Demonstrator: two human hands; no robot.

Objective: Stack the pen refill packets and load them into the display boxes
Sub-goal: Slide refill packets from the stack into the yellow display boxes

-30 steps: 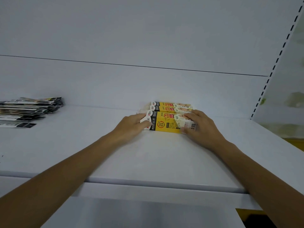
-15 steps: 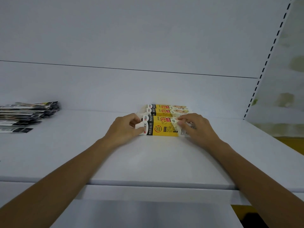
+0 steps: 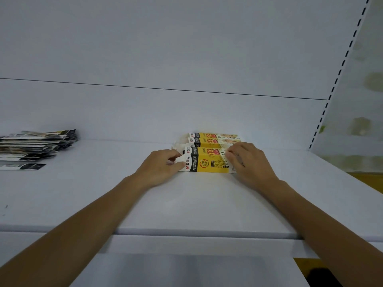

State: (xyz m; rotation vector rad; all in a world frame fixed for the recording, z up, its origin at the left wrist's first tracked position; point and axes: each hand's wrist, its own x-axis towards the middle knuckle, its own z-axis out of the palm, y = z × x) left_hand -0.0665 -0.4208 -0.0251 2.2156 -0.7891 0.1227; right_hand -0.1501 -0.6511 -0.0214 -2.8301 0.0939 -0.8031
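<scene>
**Front display box** (image 3: 209, 162): lies flat on its long side on the white shelf (image 3: 186, 204), right of centre and set well back. It is the nearest of a row of three, just in front of the two rear display boxes (image 3: 213, 139), which stand close to the back panel (image 3: 186, 112).

**Room:** bare shelf runs from the box to the front lip. There is a wide gap to the left and a shorter stretch to the right, before the slotted upright (image 3: 339, 73).

**Look:** yellow body with a black band, a white left end with its flap open, and red and black print.

**Left hand** (image 3: 159, 168): thumb and curled fingers pinch the white flap end.

**Right hand** (image 3: 248, 162): fingers curl over the box's right end at its upper edge and grip it.

**Refill packets** (image 3: 35, 146): a loose, uneven pile of black-and-white packets at the far left of the shelf, well apart from the boxes.

**Change:** a second ago the right hand's fingers lay flatter across the right end. The box keeps its place before the other two.
</scene>
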